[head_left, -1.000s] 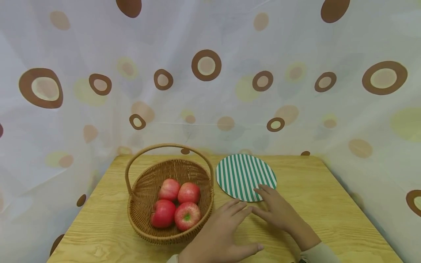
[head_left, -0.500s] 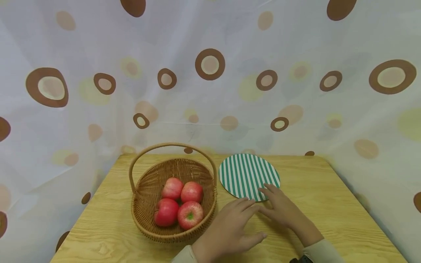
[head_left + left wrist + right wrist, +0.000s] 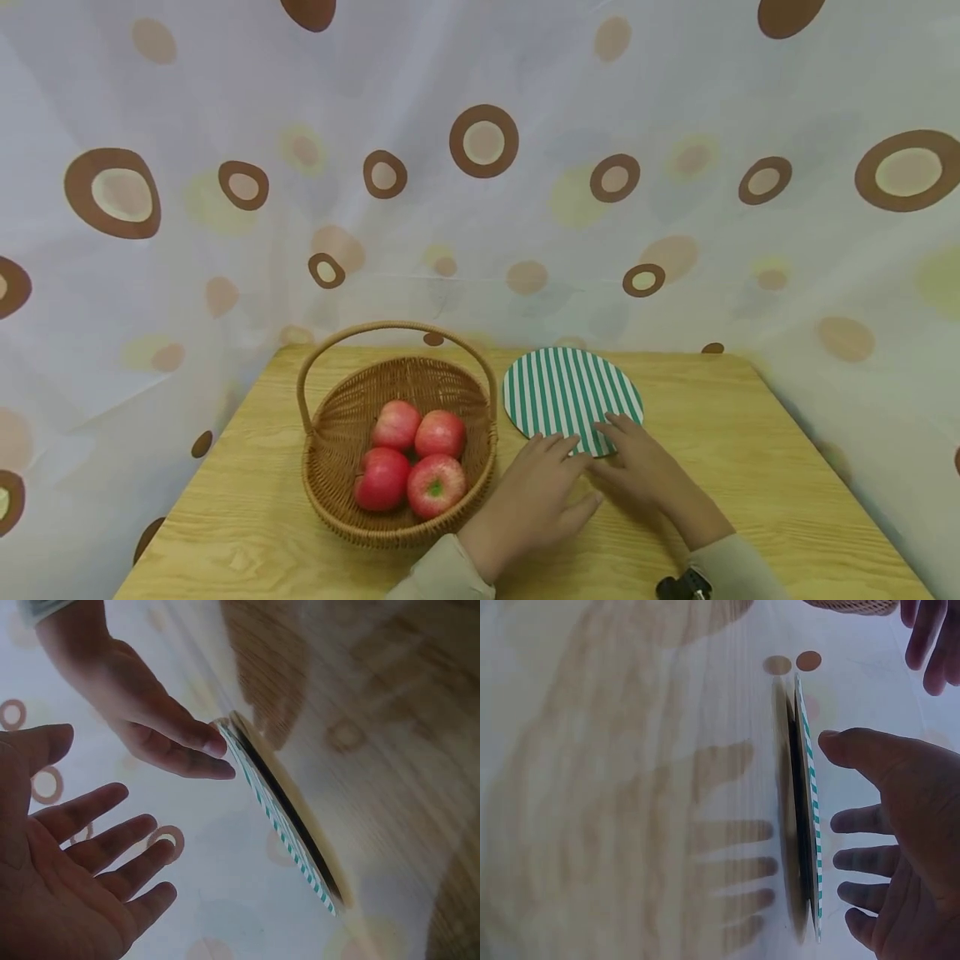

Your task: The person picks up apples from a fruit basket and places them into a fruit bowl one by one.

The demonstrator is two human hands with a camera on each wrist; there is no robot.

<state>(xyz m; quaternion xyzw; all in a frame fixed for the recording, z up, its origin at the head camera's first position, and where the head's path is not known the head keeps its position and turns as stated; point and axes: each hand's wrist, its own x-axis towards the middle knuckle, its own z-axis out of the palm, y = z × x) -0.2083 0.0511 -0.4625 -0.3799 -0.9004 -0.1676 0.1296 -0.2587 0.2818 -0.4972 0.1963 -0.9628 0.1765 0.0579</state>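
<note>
Just ahead of right hand point(image 3: 651, 471), striped disc point(image 3: 568, 396)

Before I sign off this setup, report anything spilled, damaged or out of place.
Nothing stands out: four red apples sit inside the brown wicker basket, and the round green-and-white striped mat lies on the pale wooden table, with no visible spill or damage.

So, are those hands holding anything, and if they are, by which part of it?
Nothing is held: the left hand and right hand, fingers spread, only hover by the striped disc.
</note>
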